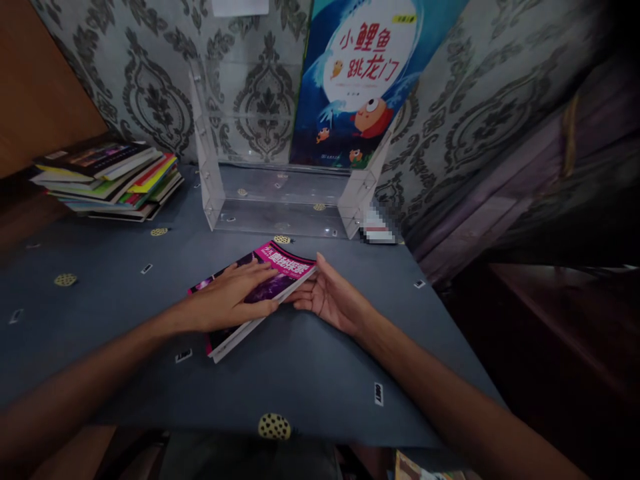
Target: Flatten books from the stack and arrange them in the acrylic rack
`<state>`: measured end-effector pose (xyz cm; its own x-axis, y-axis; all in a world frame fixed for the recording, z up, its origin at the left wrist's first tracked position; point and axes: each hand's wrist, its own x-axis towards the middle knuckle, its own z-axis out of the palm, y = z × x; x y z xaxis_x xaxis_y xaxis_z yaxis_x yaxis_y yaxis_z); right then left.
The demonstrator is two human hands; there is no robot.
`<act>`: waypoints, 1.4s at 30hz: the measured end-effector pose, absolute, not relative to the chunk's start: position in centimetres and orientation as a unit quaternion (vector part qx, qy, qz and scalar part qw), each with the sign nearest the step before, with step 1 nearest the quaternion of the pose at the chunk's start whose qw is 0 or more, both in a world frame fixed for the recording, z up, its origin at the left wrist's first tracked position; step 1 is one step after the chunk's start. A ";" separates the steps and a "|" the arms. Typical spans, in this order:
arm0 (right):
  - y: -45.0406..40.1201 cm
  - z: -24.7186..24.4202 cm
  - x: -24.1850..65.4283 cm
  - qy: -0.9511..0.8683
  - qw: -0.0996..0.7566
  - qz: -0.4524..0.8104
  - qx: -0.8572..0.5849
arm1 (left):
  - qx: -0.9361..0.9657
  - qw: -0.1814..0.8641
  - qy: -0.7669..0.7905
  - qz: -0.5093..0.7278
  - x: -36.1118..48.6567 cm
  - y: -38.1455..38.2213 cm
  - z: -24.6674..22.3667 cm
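Observation:
A paperback book (293, 268) with a dark purple, space-like cover and a pink title band lies at an angle in the middle of the table. Across its cover rests my left hand (235, 293), palm down and fingers stretched out. My right hand (335, 297) grips the book's right-hand edge near the corner, thumb at the top and fingers partly tucked under it. Just behind the book stands a clear acrylic book rack (277, 210) with several tiers. A blue picture book (345, 133) with a cartoon fish leans upright on the rack's right side.
At the back left, a stack of several books (115, 180) sits on the blue patterned tablecloth (125, 313). A small blurred white item (379, 230) lies right of the rack. Patterned wallpaper (155, 87) is behind, and a draped curtain (505, 153) hangs at the right.

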<state>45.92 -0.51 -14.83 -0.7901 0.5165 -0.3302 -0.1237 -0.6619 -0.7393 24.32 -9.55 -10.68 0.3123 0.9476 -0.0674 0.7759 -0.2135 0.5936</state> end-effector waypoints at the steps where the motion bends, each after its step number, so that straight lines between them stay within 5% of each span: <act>1: -0.5 -14.8 45.9 -0.369 0.182 0.871 -0.268 | 0.765 0.271 0.563 0.160 24.3 -9.5 -10.7; 42: 0.3 -15.4 46.3 -0.371 0.187 0.859 -0.298 | 0.784 0.204 0.581 0.085 25.1 -9.7 -11.0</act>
